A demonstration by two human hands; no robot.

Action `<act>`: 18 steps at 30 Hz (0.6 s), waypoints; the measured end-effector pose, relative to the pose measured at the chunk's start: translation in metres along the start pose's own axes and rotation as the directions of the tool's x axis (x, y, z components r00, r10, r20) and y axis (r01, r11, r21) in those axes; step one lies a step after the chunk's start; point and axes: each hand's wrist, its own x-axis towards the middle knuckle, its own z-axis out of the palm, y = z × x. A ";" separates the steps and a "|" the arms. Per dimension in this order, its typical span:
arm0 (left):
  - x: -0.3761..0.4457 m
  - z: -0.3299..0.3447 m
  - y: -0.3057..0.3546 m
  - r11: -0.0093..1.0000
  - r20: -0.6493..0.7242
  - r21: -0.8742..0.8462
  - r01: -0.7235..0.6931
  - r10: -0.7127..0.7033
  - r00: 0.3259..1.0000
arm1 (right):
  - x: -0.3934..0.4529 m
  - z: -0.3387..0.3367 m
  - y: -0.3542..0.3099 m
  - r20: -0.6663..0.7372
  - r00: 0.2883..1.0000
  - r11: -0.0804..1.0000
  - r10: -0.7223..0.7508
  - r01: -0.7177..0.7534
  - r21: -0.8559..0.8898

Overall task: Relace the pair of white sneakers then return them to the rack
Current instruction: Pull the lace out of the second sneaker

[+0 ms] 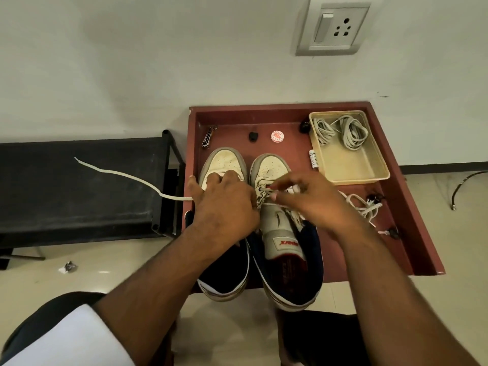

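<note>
Two white sneakers stand side by side, toes away from me, on a dark red tray table (412,207). My left hand (224,204) lies over the left sneaker (224,161) and grips a white lace (126,177) that trails out to the left over the black rack (79,186). My right hand (309,199) hovers over the right sneaker (272,167) and pinches the lace at its lower eyelets. The right sneaker's tongue (282,239) is pulled back toward me. Another loose lace (361,206) lies on the table right of the shoes.
A beige plastic tray (351,170) at the table's back right holds two coiled laces (340,130). Small items sit along the back: a clip (208,138), a black cap (253,136), a round white-and-red lid (277,136). A wall socket (332,26) is above.
</note>
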 end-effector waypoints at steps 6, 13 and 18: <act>0.001 0.001 0.001 1.000 -0.002 0.006 0.001 -0.001 1.000 | 0.004 0.014 0.004 0.021 0.998 0.946 0.062 -0.052 -0.321; 0.000 0.000 0.000 1.000 -0.006 -0.003 0.001 -0.001 1.000 | -0.011 -0.034 0.001 -0.210 0.974 0.794 0.091 0.056 0.606; 0.000 0.002 0.000 1.000 0.005 -0.001 0.002 -0.002 1.000 | -0.020 -0.050 -0.002 -0.195 0.973 0.177 0.121 0.173 0.969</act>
